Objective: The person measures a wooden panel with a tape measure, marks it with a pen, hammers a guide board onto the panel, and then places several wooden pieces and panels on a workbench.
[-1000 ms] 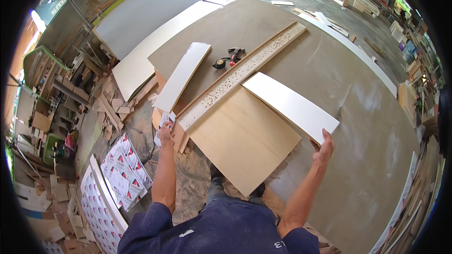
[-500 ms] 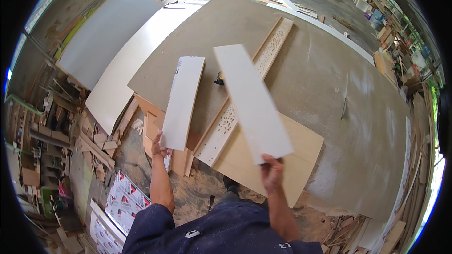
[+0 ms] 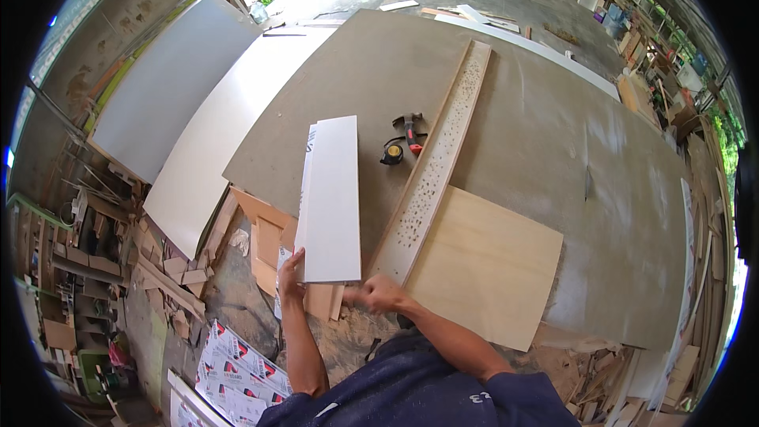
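A white board lies on top of another white board, which shows as a narrow strip with blue markings along the left side. My left hand grips the near left corner of the two, its thumb up against the edge. Just off the near right corner is my right hand, holding no board; its fingers are smeared by motion. Right of the boards, a long shallow wooden tray runs diagonally, dotted with many small bits. A hammer and a black and yellow tape measure rest beside the tray.
Everything sits on a large brown sheet-topped work surface. A pale plywood panel is on the near right. Large white sheets lean at the left. Wood scraps and a patterned wrapped panel are on the floor.
The right-hand board has come left and down onto the other board. My right hand has let go of it and moved left. The hammer and tape measure are now uncovered.
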Available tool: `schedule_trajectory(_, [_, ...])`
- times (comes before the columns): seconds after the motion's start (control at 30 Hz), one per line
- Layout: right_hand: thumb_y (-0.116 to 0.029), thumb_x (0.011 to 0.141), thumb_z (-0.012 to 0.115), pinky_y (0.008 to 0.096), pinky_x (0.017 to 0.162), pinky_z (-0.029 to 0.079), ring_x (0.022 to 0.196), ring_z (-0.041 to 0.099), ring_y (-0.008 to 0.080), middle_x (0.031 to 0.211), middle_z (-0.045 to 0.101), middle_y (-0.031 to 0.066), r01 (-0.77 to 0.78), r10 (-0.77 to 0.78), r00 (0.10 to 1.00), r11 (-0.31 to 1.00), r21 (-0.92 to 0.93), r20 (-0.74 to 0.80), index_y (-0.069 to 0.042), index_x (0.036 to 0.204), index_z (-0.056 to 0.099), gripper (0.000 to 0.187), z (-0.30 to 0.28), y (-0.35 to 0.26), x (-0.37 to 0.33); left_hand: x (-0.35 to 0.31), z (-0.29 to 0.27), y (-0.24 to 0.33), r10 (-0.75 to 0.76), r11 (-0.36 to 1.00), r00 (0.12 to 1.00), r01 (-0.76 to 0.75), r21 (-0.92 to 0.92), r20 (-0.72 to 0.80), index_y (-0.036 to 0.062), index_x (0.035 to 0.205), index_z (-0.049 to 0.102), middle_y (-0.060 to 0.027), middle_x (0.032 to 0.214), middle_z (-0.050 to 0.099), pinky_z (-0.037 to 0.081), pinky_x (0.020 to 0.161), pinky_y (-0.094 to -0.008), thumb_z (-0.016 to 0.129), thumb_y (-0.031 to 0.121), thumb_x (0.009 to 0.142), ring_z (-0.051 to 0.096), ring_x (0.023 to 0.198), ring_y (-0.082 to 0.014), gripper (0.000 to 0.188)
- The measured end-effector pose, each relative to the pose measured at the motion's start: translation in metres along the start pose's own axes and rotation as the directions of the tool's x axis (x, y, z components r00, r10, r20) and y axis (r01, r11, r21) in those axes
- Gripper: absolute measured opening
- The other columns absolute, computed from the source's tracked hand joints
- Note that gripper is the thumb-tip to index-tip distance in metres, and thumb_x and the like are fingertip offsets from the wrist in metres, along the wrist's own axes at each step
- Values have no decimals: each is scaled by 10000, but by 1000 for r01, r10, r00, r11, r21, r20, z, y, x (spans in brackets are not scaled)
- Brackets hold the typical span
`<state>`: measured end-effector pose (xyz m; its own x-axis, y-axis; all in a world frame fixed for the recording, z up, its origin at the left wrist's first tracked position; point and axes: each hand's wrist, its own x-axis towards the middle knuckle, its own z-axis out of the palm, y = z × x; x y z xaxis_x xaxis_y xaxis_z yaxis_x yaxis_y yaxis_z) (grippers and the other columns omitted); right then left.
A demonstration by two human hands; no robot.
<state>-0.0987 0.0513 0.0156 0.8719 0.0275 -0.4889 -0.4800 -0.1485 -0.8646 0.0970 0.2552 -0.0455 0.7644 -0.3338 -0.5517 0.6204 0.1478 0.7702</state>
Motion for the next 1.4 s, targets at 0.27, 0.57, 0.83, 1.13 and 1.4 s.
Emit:
schedule_trajectory(0.27, [-435,889,724,309,663,567,745,701,183,896,710,105,231,49,933,678,698,-356,43,1113,685,529,-66,15,105,-27,52,-18,40,999,991,-37,-33,127,22,1221,636,-68,1091,710,584,797,-341,662,264,958,699,956,-177,358])
schedule_trajectory(0.57, [-201,761,859,345,869,567,1040,664,232,1224,633,146,312,-297,943,629,712,-151,-2,1412,456,791,-68,7,77,-81,82,-48,390,900,864,-430,66,318,47,1352,507,-111,1263,601,522,936,-360,495,223,1033,605,1144,-220,365])
schedule_trajectory(0.83, [-151,731,841,387,1042,460,1297,504,256,1397,529,150,462,-218,886,497,735,-410,-67,1524,360,931,-65,31,-81,-191,139,-90,294,951,903,-308,-6,312,16,1389,482,-129,1307,580,421,1060,-370,328,332,1100,551,1225,-225,455])
schedule_trajectory(1.13, [-117,664,875,393,1095,399,1331,463,256,1403,534,117,577,103,699,503,643,-708,-71,1497,417,952,-101,163,-321,-278,245,-192,-173,972,508,-53,231,844,-18,1588,119,-166,1634,226,193,1214,-392,489,413,1036,197,1513,-268,792])
schedule_trajectory(1.4, [-66,646,871,381,874,564,969,672,266,1125,668,153,679,456,187,580,449,-870,15,1338,513,783,-150,337,-521,-304,312,-303,-556,677,469,-224,701,686,-36,1454,449,-138,1238,642,485,981,-334,640,221,999,595,1147,-188,556])
